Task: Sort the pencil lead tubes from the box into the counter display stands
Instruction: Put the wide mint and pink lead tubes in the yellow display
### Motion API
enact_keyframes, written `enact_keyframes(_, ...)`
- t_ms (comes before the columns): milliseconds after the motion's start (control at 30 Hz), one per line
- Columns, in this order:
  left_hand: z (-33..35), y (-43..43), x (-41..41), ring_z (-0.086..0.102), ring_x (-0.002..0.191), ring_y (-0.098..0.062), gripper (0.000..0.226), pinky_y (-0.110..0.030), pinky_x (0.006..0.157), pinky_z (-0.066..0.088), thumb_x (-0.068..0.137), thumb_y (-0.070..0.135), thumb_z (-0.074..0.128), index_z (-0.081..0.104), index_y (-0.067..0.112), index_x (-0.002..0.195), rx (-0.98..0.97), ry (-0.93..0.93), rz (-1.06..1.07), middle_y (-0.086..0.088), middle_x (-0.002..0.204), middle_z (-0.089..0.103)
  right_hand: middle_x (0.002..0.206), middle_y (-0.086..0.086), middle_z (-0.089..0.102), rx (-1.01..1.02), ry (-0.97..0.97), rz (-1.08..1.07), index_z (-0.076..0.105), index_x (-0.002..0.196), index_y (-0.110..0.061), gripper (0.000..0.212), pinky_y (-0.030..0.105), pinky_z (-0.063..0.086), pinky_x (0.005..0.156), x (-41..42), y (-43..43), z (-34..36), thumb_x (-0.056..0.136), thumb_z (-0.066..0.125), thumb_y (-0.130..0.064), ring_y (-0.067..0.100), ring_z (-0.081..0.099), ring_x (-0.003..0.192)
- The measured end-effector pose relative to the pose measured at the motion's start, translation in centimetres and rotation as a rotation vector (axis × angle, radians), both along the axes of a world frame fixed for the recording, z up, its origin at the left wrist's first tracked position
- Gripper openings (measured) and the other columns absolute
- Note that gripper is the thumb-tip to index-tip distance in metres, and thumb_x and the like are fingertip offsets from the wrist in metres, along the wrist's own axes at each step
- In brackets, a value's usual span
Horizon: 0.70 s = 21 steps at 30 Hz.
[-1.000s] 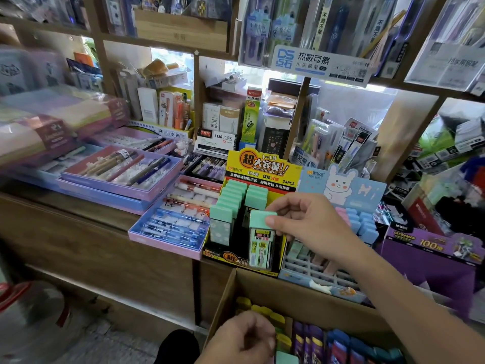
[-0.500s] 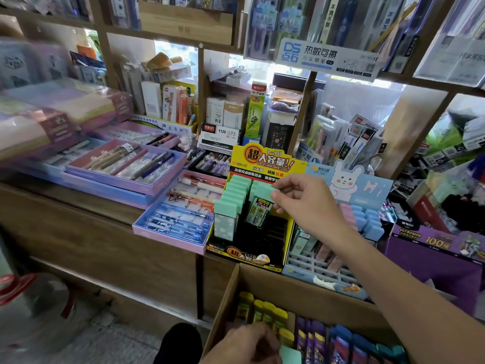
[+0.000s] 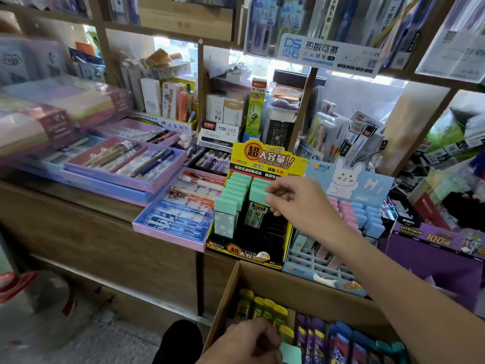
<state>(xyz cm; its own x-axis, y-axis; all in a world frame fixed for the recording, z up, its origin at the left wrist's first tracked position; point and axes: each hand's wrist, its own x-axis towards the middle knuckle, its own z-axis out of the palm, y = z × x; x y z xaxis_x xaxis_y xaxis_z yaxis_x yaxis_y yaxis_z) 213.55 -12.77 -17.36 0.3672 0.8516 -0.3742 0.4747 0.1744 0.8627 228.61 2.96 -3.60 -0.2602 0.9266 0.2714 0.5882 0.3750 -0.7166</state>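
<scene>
The right hand (image 3: 296, 203) reaches over the worktop (image 3: 78, 206) to the yellow and black display stand (image 3: 267, 160). Its thumb and fingers (image 3: 273, 199) pinch the mint-green cap of a lead tube (image 3: 256, 215). This tube stands at the front of the stand's second column, leaning a little, with its dark printed label facing out. Whether its foot sits fully in a slot is hidden. To its left a full row of mint tubes (image 3: 231, 195) steps down toward the front of the stand. The slots at the stand's right side are dark.

Just beside this stand, to the right, is a blue display stand (image 3: 349, 179) with a white rabbit on its back card. Pink tubes (image 3: 343, 208) and blue tubes (image 3: 372, 219) fill its rear rows.

The cardboard box (image 3: 301, 283) sits below the worktop edge, in front of both stands. Inside it, yellow-capped tubes (image 3: 265, 308) stand at the left, purple tubes (image 3: 312, 334) in the middle and dark blue tubes (image 3: 341, 342) at the right. The left hand (image 3: 244, 342) is low in the box with its fingers curled round a spare tube (image 3: 290, 353), whose mint end pokes out by the bottom edge of the view.

Left of the stands, a pink tray of pens (image 3: 175, 214) and a purple tray of pens (image 3: 126, 164) lie on the worktop. A purple carton (image 3: 433, 248) stands at the far right.
</scene>
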Motion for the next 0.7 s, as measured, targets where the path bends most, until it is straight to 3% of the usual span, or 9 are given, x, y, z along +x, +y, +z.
enact_keyframes(167, 0.8, -0.7, 0.0, 0.066, 0.099, 0.011, 0.013, -0.013, 0.107, 0.042, 0.092, 0.028, 0.073, 0.074, 0.027, 0.105, 0.065, 0.022, 0.023, 0.014, 0.108, 0.075, 0.086, -0.005, 0.066, 0.085, -0.148, 0.013, 0.067, 0.102, -0.023, 0.013, 0.025, 0.053, 0.073, -0.2, 0.1, -0.2, 0.095, 0.071, -0.012, 0.009, 0.063, 0.073)
enact_keyframes(333, 1.5, -0.7, 0.0, 0.063, 0.104, 0.013, 0.015, -0.014, 0.108, 0.041, 0.090, 0.039, 0.074, 0.073, 0.033, 0.103, 0.073, 0.059, 0.024, 0.019, 0.111, 0.073, 0.098, 0.000, 0.074, 0.169, -0.339, -0.001, 0.075, 0.108, -0.018, 0.014, 0.044, 0.057, 0.085, -1.1, -0.2, 0.2, 0.097, 0.067, -0.017, 0.019, 0.067, 0.089)
enact_keyframes(567, 2.2, -0.9, 0.0, 0.065, 0.096, 0.014, 0.018, -0.010, 0.098, 0.047, 0.084, 0.045, 0.074, 0.070, 0.038, 0.101, 0.069, 0.096, 0.030, 0.020, 0.107, 0.073, 0.118, 0.002, 0.066, 0.201, -0.500, 0.010, 0.072, 0.120, -0.016, 0.022, 0.042, 0.052, 0.092, -1.4, -1.5, 1.4, 0.102, 0.061, -0.020, 0.024, 0.062, 0.109)
enact_keyframes(633, 2.2, -1.1, 0.0, 0.066, 0.101, 0.007, 0.014, -0.016, 0.100, 0.048, 0.084, 0.044, 0.071, 0.069, 0.041, 0.098, 0.084, 0.117, 0.033, 0.017, 0.109, 0.073, 0.118, 0.002, 0.065, 0.253, -0.463, 0.007, 0.071, 0.121, -0.014, 0.022, 0.041, 0.052, 0.091, -1.1, -2.9, 1.5, 0.101, 0.061, -0.017, 0.022, 0.060, 0.109)
enact_keyframes(700, 2.2, -1.2, 0.0, 0.065, 0.101, 0.006, 0.011, -0.015, 0.097, 0.049, 0.085, 0.044, 0.070, 0.069, 0.043, 0.096, 0.099, 0.125, 0.041, 0.016, 0.109, 0.071, 0.110, -0.001, 0.066, 0.274, -0.343, 0.005, 0.073, 0.115, -0.013, 0.018, 0.032, 0.052, 0.088, -0.5, -4.9, 1.3, 0.099, 0.064, -0.013, 0.013, 0.061, 0.098)
